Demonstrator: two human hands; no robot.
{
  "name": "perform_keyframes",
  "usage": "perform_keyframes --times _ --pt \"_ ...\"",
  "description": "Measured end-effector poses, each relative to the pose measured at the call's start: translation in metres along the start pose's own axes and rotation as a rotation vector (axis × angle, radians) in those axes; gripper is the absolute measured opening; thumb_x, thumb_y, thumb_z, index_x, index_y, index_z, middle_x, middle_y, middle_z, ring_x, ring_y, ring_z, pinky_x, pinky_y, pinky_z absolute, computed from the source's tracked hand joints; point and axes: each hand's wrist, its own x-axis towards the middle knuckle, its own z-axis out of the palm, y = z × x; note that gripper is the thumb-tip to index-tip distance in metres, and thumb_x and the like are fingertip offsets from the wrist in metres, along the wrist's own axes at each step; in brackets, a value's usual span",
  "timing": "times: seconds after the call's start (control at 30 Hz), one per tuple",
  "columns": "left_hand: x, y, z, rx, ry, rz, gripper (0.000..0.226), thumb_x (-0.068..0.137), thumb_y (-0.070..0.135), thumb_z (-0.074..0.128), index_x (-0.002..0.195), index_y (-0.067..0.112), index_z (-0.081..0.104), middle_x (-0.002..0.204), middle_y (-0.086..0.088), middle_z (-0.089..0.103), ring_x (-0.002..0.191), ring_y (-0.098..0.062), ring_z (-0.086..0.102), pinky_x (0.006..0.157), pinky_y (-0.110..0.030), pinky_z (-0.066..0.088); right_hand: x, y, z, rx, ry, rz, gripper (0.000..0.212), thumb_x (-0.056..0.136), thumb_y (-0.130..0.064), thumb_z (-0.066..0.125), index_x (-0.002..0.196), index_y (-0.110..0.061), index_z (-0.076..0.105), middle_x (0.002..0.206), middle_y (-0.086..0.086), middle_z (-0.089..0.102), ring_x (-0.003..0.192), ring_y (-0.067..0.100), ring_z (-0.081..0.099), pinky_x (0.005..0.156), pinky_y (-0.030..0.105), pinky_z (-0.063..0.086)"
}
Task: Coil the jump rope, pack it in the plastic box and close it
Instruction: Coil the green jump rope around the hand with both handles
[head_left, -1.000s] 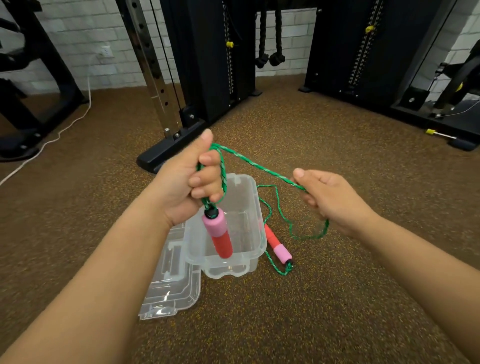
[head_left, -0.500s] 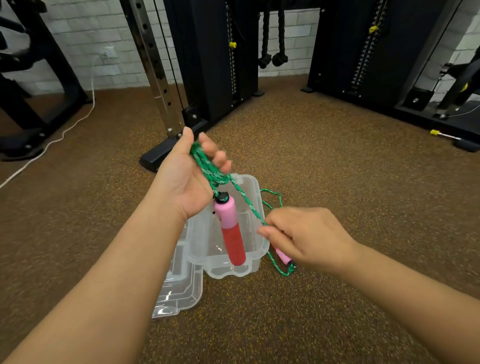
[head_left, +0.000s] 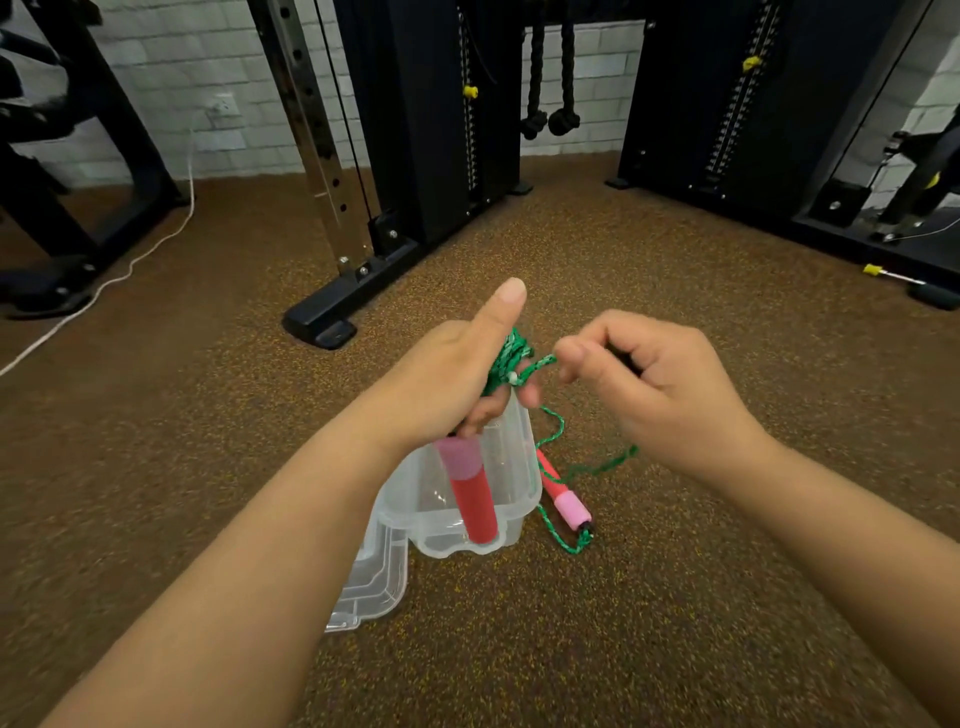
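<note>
Brown speckled rubber floor (head_left: 675, 597) fills the lower part of the view, with a white cable (head_left: 130, 270) trailing across it at the far left and black gym machines (head_left: 441, 130) standing along the white brick wall behind. Nearer the middle, a clear plastic lid (head_left: 371, 587) lies flat on the floor, touching the left side of the open clear plastic box (head_left: 519, 467).

Above the box, the left hand (head_left: 457, 374) is clenched around a bundle of green rope coils (head_left: 506, 358), its thumb pointing upward. One red and pink handle (head_left: 470, 493) hangs down from this fist, its lower end in front of the box; whether it touches the box cannot be told. Just to the right, the right hand (head_left: 654, 384) pinches a strand of the rope between thumb and fingertips, close beside the coils. From there loose rope (head_left: 587, 467) drops in a slack loop toward the floor. The second red and pink handle (head_left: 563, 499) lies on the floor just beside the right wall of the box, with a short loop of rope at its near end.

At the far right, a yellow-tipped pin (head_left: 883, 273) sits by the base of a machine.
</note>
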Motion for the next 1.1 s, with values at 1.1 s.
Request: perform_keyframes --times 1.1 --pt "0.009 -0.006 -0.004 -1.031 -0.37 0.012 0.046 0.096 0.045 0.034 0.059 0.022 0.05 0.032 0.008 0.037 0.03 -0.006 0.039 0.048 -0.024 0.04 -0.004 0.032 0.03 0.369 0.027 0.408 0.04 0.09 -0.054 0.048 0.066 -0.029 0.067 0.047 -0.011 0.032 0.042 0.005 0.027 0.042 0.021 0.023"
